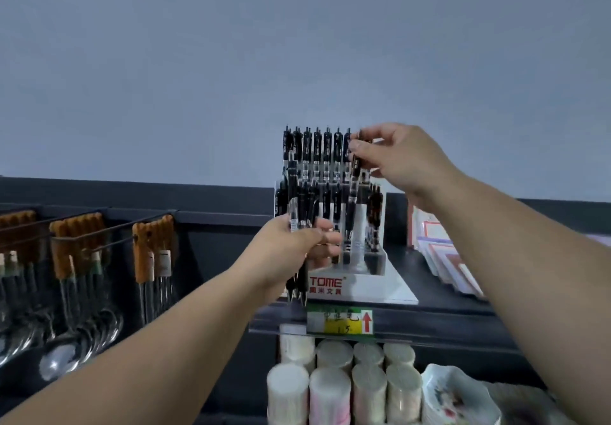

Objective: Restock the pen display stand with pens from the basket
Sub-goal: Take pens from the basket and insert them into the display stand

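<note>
Pen [356, 162] in right hand [401, 157] at stand [363, 287]; left hand [291, 252] grips pens [301, 277]

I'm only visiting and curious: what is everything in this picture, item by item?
shelf: one, dark, across the middle
stand: one, white with red lettering, on the shelf, centre
stand pens: many, black, upright in rows in the stand
single pen: one, black, held at the top row's right end
bunch: several pens, black and clear, held before the stand's lower left
price tag: one, yellow, green and white with a red arrow, on the shelf edge below the stand
spoons: many, silvery with brown cards, hanging at left
papers: a stack, pale with red borders, right of the stand
tubs: several, whitish, below the shelf
dish: one, white with flowers, bottom right
left hand: grips the bunch
right hand: pinches the single pen
</note>
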